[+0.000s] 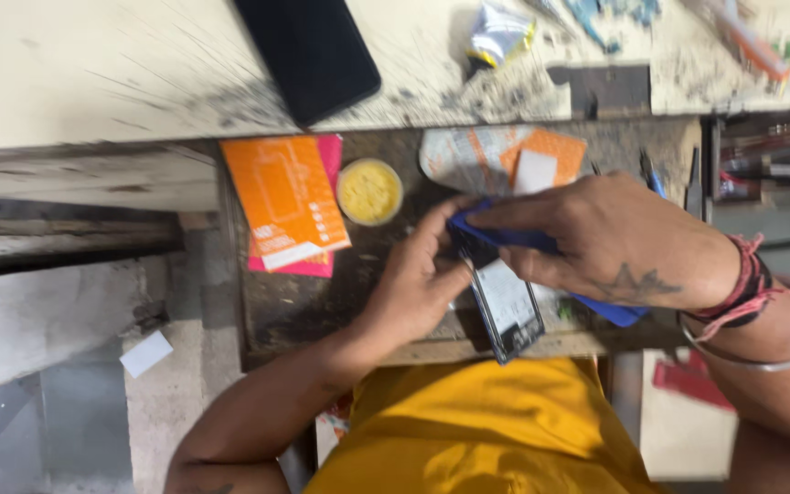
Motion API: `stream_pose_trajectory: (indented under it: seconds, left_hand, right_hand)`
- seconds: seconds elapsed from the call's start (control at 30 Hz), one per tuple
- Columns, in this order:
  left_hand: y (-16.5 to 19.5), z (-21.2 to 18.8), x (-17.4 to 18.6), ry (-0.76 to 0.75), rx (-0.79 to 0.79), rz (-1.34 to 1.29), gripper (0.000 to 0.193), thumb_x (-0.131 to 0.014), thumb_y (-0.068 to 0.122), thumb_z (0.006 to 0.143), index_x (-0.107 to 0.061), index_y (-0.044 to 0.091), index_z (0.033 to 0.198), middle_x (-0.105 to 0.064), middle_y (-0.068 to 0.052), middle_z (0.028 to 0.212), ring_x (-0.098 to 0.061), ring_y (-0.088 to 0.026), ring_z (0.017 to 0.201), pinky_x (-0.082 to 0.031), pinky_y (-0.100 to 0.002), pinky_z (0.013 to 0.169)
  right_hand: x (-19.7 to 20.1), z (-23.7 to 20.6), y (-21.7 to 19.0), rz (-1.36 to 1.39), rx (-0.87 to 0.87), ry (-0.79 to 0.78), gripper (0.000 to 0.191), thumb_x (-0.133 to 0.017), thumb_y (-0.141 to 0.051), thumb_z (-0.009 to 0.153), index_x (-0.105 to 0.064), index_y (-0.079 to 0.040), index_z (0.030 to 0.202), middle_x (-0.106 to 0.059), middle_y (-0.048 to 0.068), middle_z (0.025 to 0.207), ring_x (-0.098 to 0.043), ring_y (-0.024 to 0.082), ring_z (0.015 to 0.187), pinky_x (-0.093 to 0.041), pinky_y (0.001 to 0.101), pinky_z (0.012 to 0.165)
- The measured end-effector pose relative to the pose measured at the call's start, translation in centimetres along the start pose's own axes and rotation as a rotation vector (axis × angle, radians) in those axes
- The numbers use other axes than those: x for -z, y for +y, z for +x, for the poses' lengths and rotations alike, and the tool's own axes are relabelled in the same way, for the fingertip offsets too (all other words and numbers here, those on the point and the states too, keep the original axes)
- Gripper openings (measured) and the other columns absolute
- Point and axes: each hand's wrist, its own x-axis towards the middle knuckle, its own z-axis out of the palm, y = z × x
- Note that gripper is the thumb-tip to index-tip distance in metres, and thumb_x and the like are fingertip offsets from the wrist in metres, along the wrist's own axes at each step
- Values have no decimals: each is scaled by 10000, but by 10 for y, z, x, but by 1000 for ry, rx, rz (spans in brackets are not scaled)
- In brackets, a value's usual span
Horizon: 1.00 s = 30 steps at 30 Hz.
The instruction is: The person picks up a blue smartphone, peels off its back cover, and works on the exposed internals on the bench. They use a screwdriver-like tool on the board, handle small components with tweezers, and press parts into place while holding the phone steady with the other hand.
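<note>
From the head camera, looking straight down: the left hand point(418, 288) grips a smartphone point(507, 306) by its left edge, thumb and fingers closed around the upper part of the device. The phone lies tilted, its pale screen facing up, over the front edge of a dark, grimy pull-out tray point(294, 306). The right hand point(614, 238) comes in from the right and presses a blue cloth point(541, 242) against the top end of the phone, fingers closed on the cloth; the cloth's far end shows below the wrist. That wrist carries red thread bands and a metal bangle point(770, 361).

Taking the phone as the landmark: just left and above it on the tray sits a small round tin of yellow paste point(369, 191). Further left lies an orange packet point(285, 201) on top of a pink one. Above the phone, behind the right hand, are orange-and-white packets point(541, 155). Well above, on the scratched pale workbench point(93, 73), rests a black phone point(311, 50). Below the phone is the person's yellow shirt point(486, 430).
</note>
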Motion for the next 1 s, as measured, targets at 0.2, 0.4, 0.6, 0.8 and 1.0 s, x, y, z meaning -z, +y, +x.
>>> stream_pose_trajectory:
  seconds: [0.2,0.4,0.6,0.8,1.0]
  left_hand:
    - [26,-5,3,-24,-123,91,657,-613,-39,923,-392,25,1538,-686,-186,1310,-654,-201,1237,-600,-312,919]
    - [41,0,16,-188,35,284,693,-670,81,865,-446,78,1520,-667,-247,1345,-705,-280,1140,-600,-369,842]
    - [21,24,22,-434,-96,434,638,-770,151,886,-562,35,1478,-658,-298,1400,-650,-287,1216,-555,-422,948]
    - [11,41,11,-718,167,18,715,-676,-3,911,-419,49,1577,-658,-265,1357,-646,-157,972,-546,-286,687]
    - [10,35,8,-749,271,6,699,-642,-30,932,-417,55,1589,-659,-174,1331,-593,-66,825,-467,-206,555]
  right_hand:
    - [36,2,-6,-240,-28,-93,570,-649,-538,857,-678,-403,1410,-719,88,695,-709,267,587,-560,433,640]
    - [47,16,51,152,-89,-396,662,-626,-581,863,-654,-268,1445,-701,17,735,-718,158,607,-662,357,586]
    - [40,34,111,702,-52,-961,624,-601,-414,986,-412,-153,1521,-721,101,984,-726,192,809,-604,366,731]
    - [39,41,129,380,143,-899,411,-675,-164,1014,-601,-76,1408,-624,69,963,-542,125,872,-455,291,813]
    - [37,23,109,26,67,-784,483,-620,-35,907,-667,-196,1360,-686,28,1038,-562,135,850,-469,284,773]
